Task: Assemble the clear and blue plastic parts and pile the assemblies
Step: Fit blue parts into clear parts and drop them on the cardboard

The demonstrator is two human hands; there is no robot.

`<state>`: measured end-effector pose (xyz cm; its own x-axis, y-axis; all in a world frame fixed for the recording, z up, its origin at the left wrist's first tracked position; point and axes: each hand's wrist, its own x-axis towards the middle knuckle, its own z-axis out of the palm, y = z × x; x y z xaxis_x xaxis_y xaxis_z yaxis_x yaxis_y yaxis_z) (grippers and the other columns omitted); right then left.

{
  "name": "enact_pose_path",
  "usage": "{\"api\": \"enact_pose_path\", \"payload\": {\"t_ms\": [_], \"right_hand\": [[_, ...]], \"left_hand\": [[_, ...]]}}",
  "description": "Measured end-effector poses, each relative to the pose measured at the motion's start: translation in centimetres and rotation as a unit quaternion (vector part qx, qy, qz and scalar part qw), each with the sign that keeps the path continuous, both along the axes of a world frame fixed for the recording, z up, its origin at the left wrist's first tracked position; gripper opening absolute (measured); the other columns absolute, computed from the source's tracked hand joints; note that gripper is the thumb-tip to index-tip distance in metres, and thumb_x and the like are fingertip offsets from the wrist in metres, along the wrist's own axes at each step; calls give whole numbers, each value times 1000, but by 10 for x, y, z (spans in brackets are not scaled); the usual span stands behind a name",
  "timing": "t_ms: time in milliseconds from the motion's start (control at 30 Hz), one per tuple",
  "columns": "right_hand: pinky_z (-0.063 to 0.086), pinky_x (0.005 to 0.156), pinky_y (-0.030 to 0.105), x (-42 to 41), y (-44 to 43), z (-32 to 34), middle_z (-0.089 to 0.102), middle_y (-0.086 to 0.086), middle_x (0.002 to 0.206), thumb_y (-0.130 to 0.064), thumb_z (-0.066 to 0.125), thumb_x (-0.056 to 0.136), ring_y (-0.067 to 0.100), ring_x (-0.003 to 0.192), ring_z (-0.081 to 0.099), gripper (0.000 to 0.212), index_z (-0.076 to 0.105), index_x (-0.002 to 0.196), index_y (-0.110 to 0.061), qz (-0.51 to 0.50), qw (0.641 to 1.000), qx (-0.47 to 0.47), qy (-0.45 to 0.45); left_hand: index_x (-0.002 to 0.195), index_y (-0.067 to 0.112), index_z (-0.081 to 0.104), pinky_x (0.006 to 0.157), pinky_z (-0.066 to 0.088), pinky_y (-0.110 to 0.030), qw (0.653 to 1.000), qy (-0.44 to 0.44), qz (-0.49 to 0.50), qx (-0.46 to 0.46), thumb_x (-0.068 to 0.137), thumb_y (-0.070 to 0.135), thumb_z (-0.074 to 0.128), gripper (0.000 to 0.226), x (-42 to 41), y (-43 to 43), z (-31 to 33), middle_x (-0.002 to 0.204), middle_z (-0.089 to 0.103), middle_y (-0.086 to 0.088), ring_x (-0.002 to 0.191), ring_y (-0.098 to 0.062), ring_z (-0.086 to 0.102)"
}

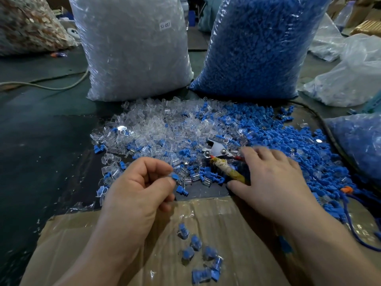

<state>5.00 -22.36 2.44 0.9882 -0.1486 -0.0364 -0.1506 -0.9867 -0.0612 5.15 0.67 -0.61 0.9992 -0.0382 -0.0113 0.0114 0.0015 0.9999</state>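
Note:
My left hand (140,186) pinches a small blue plastic part (175,176) between thumb and fingertips, above the near edge of the loose parts. My right hand (272,178) lies palm down, fingers spread, over the handles of a pair of pliers (218,151); a taped yellow handle (228,170) shows beside my thumb. A heap of clear parts (156,124) spreads at centre, a heap of blue parts (288,137) to its right. Several finished clear-and-blue assemblies (200,252) lie on the cardboard (103,234) near me.
A large bag of clear parts (132,48) and a large bag of blue parts (261,44) stand upright behind the heaps. More plastic bags (354,79) lie at the right. A cable (41,85) crosses the dark floor at left, and a blue cord (354,230) trails at right.

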Motion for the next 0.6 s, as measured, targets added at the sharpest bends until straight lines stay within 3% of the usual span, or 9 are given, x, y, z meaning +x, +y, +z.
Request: {"api": "enact_pose_path", "payload": {"t_ms": [200,300,433,500,600], "right_hand": [[32,98,43,4,3,1,61,-11,116,-59,51,84,21,113,43,51,44,127,-34,22,999,-6,-46],[35,87,40,1,1,5,59,-15,100,-52,49,86,14,95,45,40,46,122,-35,32,993,36,-110],[35,58,22,-14,15,18,49,-25,80,-51,41,85,-2,72,47,29,43,111,-41,101,972,154,-145],[38,57,18,-21,21,22,52,-24,81,-53,41,81,-2,73,50,31,46,109,-42,152,972,141,-114],[47,76,26,-23,22,23,58,-21,97,-57,37,77,3,89,50,47,47,121,-42,192,975,99,-55]], "left_hand": [[83,29,74,48,52,-20,1000,12,-8,-7,89,-2,66,32,0,1,0,64,67,-4,55,-13,63],[83,26,75,47,51,-20,999,22,-1,-41,88,-2,65,30,1,2,1,64,67,-4,54,-13,62],[89,24,75,48,51,-24,994,34,-3,-101,81,9,69,17,1,4,3,67,67,-5,52,-16,59],[90,22,74,47,51,-24,991,39,-5,-125,74,16,70,18,0,4,7,68,66,-5,53,-15,58],[86,23,75,47,50,-20,995,4,7,-98,84,3,66,22,0,4,7,70,67,-5,57,-13,60]]}}
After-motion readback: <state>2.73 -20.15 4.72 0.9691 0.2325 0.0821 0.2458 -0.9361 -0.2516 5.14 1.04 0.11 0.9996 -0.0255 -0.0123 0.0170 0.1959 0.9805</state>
